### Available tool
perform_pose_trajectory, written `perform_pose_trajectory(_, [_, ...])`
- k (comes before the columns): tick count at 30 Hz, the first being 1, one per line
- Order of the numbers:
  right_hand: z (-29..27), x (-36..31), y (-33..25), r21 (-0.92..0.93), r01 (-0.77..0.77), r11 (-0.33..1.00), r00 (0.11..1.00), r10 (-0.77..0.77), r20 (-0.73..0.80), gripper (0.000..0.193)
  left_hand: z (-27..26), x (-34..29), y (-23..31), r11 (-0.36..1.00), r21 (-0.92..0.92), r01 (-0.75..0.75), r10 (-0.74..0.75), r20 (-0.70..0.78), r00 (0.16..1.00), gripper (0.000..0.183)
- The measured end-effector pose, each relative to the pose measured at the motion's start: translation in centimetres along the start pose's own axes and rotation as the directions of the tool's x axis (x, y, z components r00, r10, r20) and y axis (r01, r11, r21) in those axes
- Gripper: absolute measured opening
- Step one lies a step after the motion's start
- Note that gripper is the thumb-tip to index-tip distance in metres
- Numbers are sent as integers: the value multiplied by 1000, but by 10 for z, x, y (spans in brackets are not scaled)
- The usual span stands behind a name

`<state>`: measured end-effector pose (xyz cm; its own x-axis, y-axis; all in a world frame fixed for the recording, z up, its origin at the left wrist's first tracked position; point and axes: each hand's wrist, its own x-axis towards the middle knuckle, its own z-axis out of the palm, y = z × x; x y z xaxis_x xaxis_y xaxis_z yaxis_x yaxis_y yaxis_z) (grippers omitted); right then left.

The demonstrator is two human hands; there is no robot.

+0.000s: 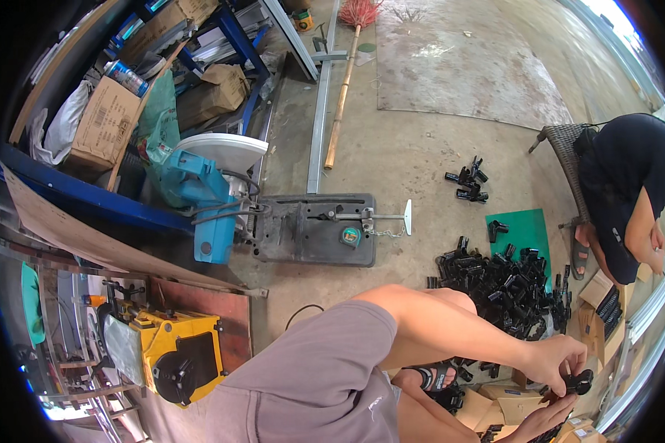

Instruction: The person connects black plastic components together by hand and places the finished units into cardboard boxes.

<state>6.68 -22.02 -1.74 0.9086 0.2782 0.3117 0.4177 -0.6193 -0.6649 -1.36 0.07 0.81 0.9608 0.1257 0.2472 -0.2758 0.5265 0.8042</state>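
At the lower right, my left hand [556, 363] pinches a small black plastic part [579, 382] between thumb and fingers. Just below it, my right hand [541, 422] meets the same part with its fingertips, partly cut off by the picture's edge. The part's exact kind is too small to tell. Under and beyond my left forearm lies a large heap of black plastic parts [504, 288], short and tube-like. Open cardboard boxes [511, 406] stand beneath my hands, some holding black parts.
A green sheet [528, 223] lies partly under the heap; a smaller cluster [468, 181] sits beyond. Another person [628, 192] sits on a woven chair at right. A blue cut-off saw [213, 199], a yellow machine [181, 354], a broom [343, 96] and loaded shelves occupy the left and back.
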Motion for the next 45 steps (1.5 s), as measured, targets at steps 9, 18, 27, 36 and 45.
perform_pose_trajectory(9, [-4, 5, 25, 197, -63, 978, 998, 61, 12, 49, 3, 2, -2, 1000, 17, 8, -8, 9, 1000, 41])
perform_pose_trajectory(18, [6, 3, 24, 189, 18, 982, 999, -10, -41, 51, -1, 2, -2, 997, 45, 56, -57, 14, 998, 44])
perform_pose_trajectory(27, [1, -2, -24, 229, 98, 969, 988, -122, 92, 35, -3, 0, -8, 999, 47, 16, -17, 18, 1000, 44])
perform_pose_trajectory(36, [3, 4, 2, 230, -59, 972, 998, 54, 27, 47, 4, -5, 2, 996, 61, 62, -63, 19, 998, 44])
perform_pose_trajectory(45, [-7, -13, -53, 668, -284, 687, 957, 159, 243, 47, 11, -12, -20, 834, 529, -155, 104, 125, 987, 42])
